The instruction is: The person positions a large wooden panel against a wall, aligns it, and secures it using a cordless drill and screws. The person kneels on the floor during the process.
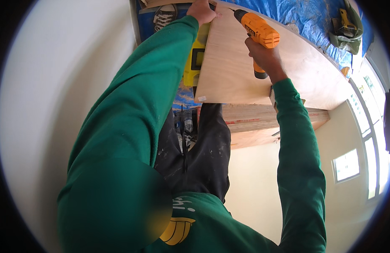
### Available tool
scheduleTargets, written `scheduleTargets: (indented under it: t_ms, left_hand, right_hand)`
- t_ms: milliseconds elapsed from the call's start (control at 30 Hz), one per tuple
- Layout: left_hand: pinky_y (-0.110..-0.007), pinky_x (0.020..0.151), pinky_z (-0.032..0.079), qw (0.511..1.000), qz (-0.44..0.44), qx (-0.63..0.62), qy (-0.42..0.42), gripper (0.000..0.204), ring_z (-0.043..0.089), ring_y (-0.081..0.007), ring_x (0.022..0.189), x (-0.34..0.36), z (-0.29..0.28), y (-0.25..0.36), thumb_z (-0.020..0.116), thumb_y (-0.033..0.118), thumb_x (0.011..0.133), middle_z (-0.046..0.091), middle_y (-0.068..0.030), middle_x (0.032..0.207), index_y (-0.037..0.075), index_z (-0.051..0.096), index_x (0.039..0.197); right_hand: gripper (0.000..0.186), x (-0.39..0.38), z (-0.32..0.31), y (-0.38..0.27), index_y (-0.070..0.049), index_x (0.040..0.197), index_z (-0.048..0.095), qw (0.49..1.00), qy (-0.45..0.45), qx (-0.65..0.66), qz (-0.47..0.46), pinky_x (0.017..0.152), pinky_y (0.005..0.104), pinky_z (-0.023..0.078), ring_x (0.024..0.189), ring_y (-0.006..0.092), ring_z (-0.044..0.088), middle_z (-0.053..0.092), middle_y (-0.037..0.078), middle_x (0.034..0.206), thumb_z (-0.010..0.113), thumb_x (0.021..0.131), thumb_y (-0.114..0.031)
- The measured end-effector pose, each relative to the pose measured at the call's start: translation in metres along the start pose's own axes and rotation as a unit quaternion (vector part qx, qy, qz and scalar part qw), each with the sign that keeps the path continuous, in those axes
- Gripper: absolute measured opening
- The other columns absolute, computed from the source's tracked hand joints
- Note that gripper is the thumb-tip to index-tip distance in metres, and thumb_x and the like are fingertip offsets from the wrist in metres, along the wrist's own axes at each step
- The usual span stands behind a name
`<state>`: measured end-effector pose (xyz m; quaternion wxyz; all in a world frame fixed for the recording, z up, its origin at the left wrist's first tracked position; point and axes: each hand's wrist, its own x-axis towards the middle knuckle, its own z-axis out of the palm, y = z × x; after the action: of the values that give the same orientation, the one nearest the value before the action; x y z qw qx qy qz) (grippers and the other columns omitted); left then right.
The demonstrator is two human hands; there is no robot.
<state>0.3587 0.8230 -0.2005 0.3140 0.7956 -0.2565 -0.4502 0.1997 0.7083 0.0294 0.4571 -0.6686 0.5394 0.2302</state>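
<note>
My right hand (267, 59) is wrapped round the grip of an orange and black cordless drill (261, 30). The drill lies over a pale plywood sheet (241, 76), its thin bit pointing to the far left. At the far left edge of that sheet is my left hand (201, 12), its fingers closed. A small dark piece shows beside those fingers, but what they hold is hidden. Under my left forearm, a yellow case (191, 69) with a dark handle stands along the sheet's left edge.
Blue plastic sheeting (302, 17) covers the floor beyond the plywood. A dark sneaker (164, 17) is at the far left, by the white wall (68, 105). On the far right, a green bag (349, 40) has a yellow-handled tool on it. Stacked boards (254, 116) lie near my legs.
</note>
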Motion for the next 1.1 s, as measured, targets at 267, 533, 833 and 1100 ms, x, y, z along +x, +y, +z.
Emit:
scheduleTargets:
  t_ms: [267, 533, 833, 1100]
  left_hand:
    - [-0.046, 0.102, 0.055, 0.994, -0.030, 0.080, -0.063, 0.066, 0.071, -0.0376, 0.118, -0.001, -0.004, 0.000, 0.086, 0.057, 0.083, 0.077, -0.0208, 0.119, 0.005, 0.076, 0.123]
    - [-0.052, 0.100, 0.054, 0.991, -0.057, 0.055, -0.110, 0.047, 0.069, -0.0422, 0.116, -0.009, -0.017, 0.028, 0.076, 0.041, 0.094, 0.075, -0.0228, 0.116, 0.001, 0.072, 0.118]
    - [-0.046, 0.098, 0.056, 0.981, -0.095, 0.108, -0.131, 0.052, 0.073, -0.0346, 0.116, -0.006, -0.013, 0.023, 0.079, 0.056, 0.091, 0.078, -0.0139, 0.118, 0.011, 0.078, 0.117]
    - [-0.047, 0.098, 0.056, 0.980, -0.104, 0.102, -0.132, 0.051, 0.073, -0.0341, 0.116, -0.007, -0.011, 0.023, 0.079, 0.056, 0.090, 0.078, -0.0129, 0.118, 0.012, 0.078, 0.117]
  right_hand:
    - [0.034, 0.001, 0.001, 0.000, -0.004, 0.118, 0.070, 1.000, 0.009, -0.012, -0.018, 0.069, 0.0364, 0.059, 0.073, 0.0161, 0.068, 0.071, 0.005, 0.086, 0.068, 0.090, -0.023]
    - [0.035, 0.002, -0.005, 0.003, -0.002, 0.117, 0.070, 1.000, -0.018, -0.026, -0.002, 0.067, 0.0350, 0.058, 0.072, 0.0166, 0.068, 0.071, 0.005, 0.085, 0.072, 0.089, -0.023]
    - [0.032, 0.010, -0.006, 0.008, 0.000, 0.112, 0.071, 0.999, -0.017, -0.049, -0.017, 0.066, 0.0345, 0.058, 0.072, 0.0148, 0.067, 0.073, 0.006, 0.087, 0.075, 0.091, -0.024]
    - [0.034, 0.014, -0.007, -0.002, -0.001, 0.117, 0.073, 0.994, 0.001, -0.084, -0.067, 0.082, 0.0388, 0.061, 0.088, 0.0279, 0.078, 0.079, 0.013, 0.096, 0.080, 0.089, -0.019]
